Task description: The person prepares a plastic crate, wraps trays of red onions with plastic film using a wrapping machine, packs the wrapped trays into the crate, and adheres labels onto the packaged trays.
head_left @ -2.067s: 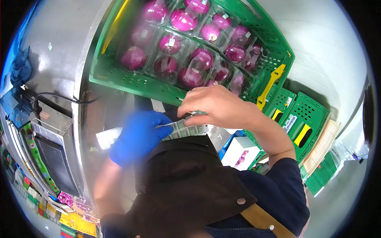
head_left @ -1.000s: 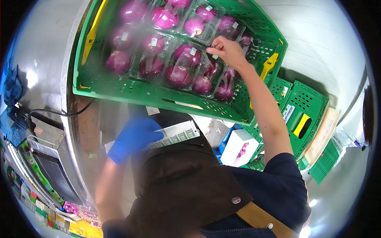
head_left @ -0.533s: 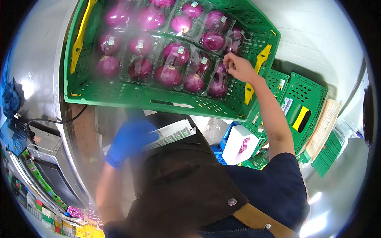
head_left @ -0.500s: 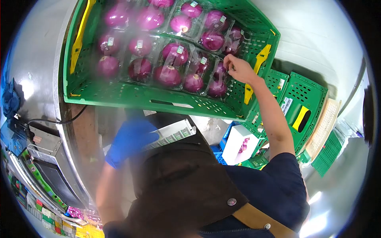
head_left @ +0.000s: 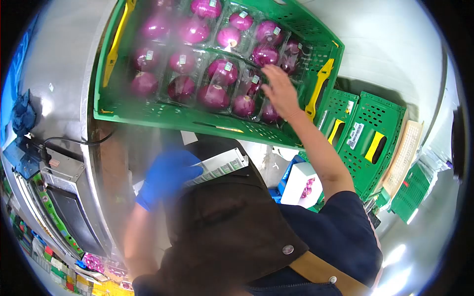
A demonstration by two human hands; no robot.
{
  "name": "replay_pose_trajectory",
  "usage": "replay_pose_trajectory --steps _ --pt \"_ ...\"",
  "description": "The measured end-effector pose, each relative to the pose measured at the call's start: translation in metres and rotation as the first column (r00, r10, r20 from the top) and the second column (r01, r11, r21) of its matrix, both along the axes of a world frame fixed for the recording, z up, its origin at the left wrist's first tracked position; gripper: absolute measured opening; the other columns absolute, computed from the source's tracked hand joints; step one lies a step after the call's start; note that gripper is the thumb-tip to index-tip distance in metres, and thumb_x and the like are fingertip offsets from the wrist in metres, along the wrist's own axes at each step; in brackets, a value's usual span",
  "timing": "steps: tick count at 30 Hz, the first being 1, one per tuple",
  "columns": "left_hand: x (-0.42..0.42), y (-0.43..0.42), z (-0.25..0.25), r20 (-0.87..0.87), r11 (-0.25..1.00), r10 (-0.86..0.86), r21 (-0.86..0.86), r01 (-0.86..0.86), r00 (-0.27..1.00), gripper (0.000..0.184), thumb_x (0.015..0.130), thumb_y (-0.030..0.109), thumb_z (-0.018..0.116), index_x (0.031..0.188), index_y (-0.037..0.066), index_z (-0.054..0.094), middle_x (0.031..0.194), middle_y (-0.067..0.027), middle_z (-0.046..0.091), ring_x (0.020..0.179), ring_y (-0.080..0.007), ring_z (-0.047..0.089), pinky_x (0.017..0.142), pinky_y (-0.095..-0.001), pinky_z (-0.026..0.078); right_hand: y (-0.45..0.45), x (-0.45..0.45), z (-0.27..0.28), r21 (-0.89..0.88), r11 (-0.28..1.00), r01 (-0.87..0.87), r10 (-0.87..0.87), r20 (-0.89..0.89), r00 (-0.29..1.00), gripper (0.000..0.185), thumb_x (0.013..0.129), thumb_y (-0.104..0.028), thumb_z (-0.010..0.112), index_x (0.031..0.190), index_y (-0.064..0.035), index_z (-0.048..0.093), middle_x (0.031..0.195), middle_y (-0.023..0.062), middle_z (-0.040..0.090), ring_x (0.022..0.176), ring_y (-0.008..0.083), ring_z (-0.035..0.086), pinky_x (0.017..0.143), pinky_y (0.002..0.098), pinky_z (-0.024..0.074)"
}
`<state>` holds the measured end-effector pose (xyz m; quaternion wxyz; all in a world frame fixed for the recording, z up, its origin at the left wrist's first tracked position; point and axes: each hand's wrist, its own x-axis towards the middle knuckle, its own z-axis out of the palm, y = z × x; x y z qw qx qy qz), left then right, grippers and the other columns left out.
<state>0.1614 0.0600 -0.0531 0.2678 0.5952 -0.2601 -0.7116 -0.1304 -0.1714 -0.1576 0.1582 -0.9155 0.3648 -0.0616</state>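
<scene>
My left hand [head_left: 170, 172], in a blue glove, is closed round a white sheet of small green-and-white stickers [head_left: 222, 167] below the crate. Bare, with its fingers apart, my right hand [head_left: 281, 91] is over the right part of the green crate [head_left: 173, 118], at the packs nearest that end. Clear plastic packs of purple onions [head_left: 214, 96] stand in rows in the crate. Small stickers [head_left: 255, 79] show on many of the packs. My right palm and fingers partly cover the rightmost front pack [head_left: 270, 114].
At the left is a metal counter [head_left: 69, 59] with a machine with a dark panel [head_left: 74, 217] and a black cable [head_left: 79, 142]. Folded green crates [head_left: 368, 118] lie at the right. A white box with an onion picture [head_left: 301, 185] stands below them, near a blue crate [head_left: 291, 170].
My right hand first left the sticker sheet and reached over the packs, then came to the rightmost ones. Its fingers have since spread. My left hand keeps holding the sheet. The view has shifted.
</scene>
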Motion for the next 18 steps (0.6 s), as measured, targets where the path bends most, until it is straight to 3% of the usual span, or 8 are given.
replay_pose_trajectory --steps 4,8,10,12,15,18 --pt "0.001 0.014 0.007 0.036 1.0 0.021 0.0 -0.021 0.999 0.021 0.079 0.018 0.073 0.091 0.002 0.071 0.08 -0.0071 0.065 0.075 -0.0137 0.06 0.068 -0.0281 0.048 0.009 0.061 -0.017 -0.039 0.98 -0.193 0.195 0.059 0.979 0.062 0.083 -0.02 0.065 0.136 -0.0037 0.038 0.141 0.015 0.039 0.131 0.0333 0.036 0.11 0.042 0.0305" --pt "0.009 0.028 0.024 0.036 0.991 0.069 0.114 -0.073 0.997 0.023 0.08 0.021 0.073 0.093 0.002 0.072 0.082 -0.0079 0.067 0.076 -0.0137 0.061 0.069 -0.028 0.048 0.002 0.069 -0.033 0.117 0.969 -0.22 0.223 -0.021 0.974 0.065 0.086 -0.025 0.062 0.14 -0.0045 0.033 0.145 0.0156 0.034 0.131 0.0351 0.035 0.11 0.0422 0.0292" --pt "0.013 0.035 0.027 0.096 0.984 0.032 0.169 -0.048 0.995 0.025 0.08 0.023 0.073 0.094 0.003 0.072 0.083 -0.0081 0.067 0.076 -0.0143 0.062 0.069 -0.0291 0.049 0.001 0.066 -0.016 0.121 0.983 -0.136 0.137 0.004 0.991 0.064 0.086 -0.026 0.061 0.14 -0.0043 0.033 0.145 0.0157 0.034 0.131 0.0354 0.035 0.11 0.0421 0.0292" --pt "0.014 0.04 0.029 0.122 0.992 0.047 0.114 -0.061 0.991 0.025 0.08 0.025 0.073 0.095 0.004 0.072 0.083 -0.0075 0.068 0.076 -0.015 0.062 0.07 -0.0304 0.049 0.005 0.057 -0.001 0.133 0.99 -0.042 0.04 0.02 0.999 0.063 0.087 -0.025 0.06 0.14 -0.0041 0.033 0.146 0.0157 0.034 0.132 0.0353 0.034 0.11 0.0419 0.0292" --pt "0.02 0.045 0.037 0.116 0.99 0.117 0.062 -0.125 0.986 0.026 0.079 0.026 0.075 0.095 0.006 0.072 0.084 -0.0063 0.068 0.078 -0.0159 0.062 0.072 -0.0321 0.049 0.012 0.021 -0.035 0.113 0.973 -0.2 0.209 -0.075 0.975 0.061 0.088 -0.022 0.059 0.141 -0.0039 0.034 0.146 0.016 0.034 0.134 0.0344 0.032 0.111 0.0417 0.0283" --pt "0.031 0.049 0.05 0.102 0.975 0.221 -0.004 -0.222 0.97 0.024 0.079 0.023 0.075 0.095 0.005 0.072 0.084 -0.0064 0.068 0.079 -0.0153 0.062 0.072 -0.0316 0.049 0.011 0.064 -0.004 0.18 0.981 0.067 -0.065 -0.015 0.998 0.061 0.087 -0.018 0.061 0.14 -0.0032 0.035 0.143 0.0164 0.039 0.132 0.0302 0.039 0.109 0.04 0.031"
